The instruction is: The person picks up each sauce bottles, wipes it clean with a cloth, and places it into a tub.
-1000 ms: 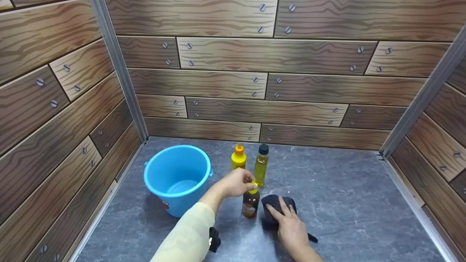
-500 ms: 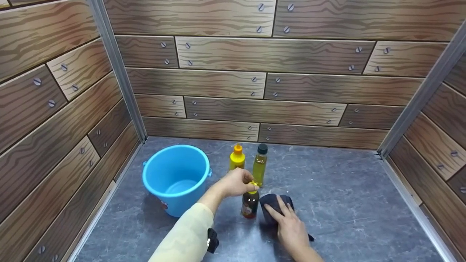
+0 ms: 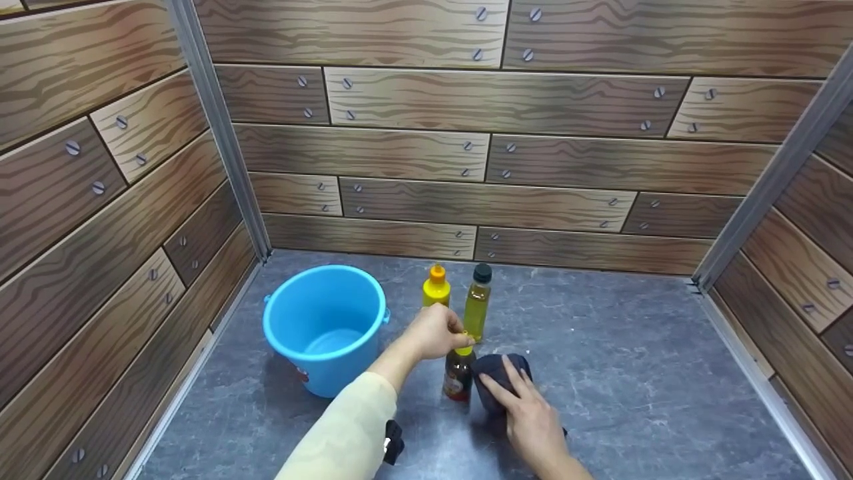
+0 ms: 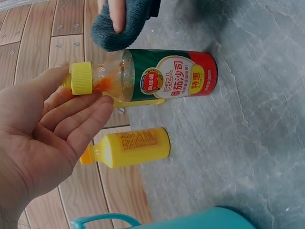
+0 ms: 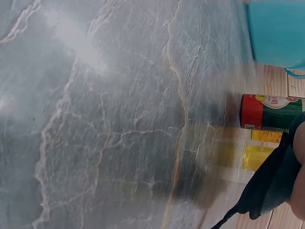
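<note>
With thumb and fingertips my left hand pinches the yellow cap of a tomato sauce bottle. This bottle stands upright; its green and red label faces the left wrist camera. My right hand holds a dark cloth off the floor, beside the bottle's right side. Whether cloth and bottle touch is unclear. A strap dangles from the cloth in the right wrist view. Behind the left hand stands a yellow bottle with an orange cap, partly hidden. An oil bottle with a dark cap is to its right.
A blue bucket stands left of the bottles, near my left forearm. The grey marbled floor meets plank-patterned walls at the back and on both sides.
The cloth and my right hand have shifted slightly left, closer to the tomato sauce bottle. My left hand stays at the cap, and the bottle has turned a little.
</note>
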The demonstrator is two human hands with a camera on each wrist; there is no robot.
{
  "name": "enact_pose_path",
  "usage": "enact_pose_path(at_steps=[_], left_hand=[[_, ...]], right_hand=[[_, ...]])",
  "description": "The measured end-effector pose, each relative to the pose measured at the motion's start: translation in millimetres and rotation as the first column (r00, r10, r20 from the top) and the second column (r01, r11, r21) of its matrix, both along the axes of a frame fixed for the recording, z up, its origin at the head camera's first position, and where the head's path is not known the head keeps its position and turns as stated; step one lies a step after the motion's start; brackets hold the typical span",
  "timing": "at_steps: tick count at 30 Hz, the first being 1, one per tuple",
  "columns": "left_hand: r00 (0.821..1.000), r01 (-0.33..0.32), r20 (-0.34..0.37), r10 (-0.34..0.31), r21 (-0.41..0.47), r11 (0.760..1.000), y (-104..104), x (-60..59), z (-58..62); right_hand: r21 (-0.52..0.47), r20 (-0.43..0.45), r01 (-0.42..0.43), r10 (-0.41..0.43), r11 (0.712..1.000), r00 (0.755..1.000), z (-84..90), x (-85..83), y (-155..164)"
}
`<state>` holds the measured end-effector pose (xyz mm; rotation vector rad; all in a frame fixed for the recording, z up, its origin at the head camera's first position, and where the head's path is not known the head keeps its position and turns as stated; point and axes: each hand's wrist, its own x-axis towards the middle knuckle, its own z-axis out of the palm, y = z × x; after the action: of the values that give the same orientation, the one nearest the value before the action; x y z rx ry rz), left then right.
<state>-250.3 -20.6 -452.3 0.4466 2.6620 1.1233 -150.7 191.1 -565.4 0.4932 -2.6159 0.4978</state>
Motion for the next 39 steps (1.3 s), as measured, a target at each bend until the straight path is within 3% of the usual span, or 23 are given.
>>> enact_pose_path(at_steps=[9,16,25,39], left_hand=[[0.999,0.032,-0.024,-0.034,-0.075,0.997,1.9,-1.9,5.3],[0.998,0.048,-0.030,-0.052,-0.139,0.989,4.2,-5.2,7.2],[0.998,0.056,-0.033,-0.062,-0.139,0.989,4.6,-6.5,6.1],[0.997,0.068,-0.025,-0.071,-0.120,0.990,4.1,-5.1,7.6]], right_hand=[[-0.037,-0.100,-0.093,0.089,0.995,0.991,2.1,-1.0,-9.6],[-0.047,-0.069,-0.105,0.101,0.993,0.992,6.5,-1.5,-15.9],[-0.038,-0.132,-0.141,0.135,0.989,0.982,5.1,-8.6,-23.1],[0.045,0.021,-0.096,0.095,0.994,0.995,12.6,-15.1,-32.8]])
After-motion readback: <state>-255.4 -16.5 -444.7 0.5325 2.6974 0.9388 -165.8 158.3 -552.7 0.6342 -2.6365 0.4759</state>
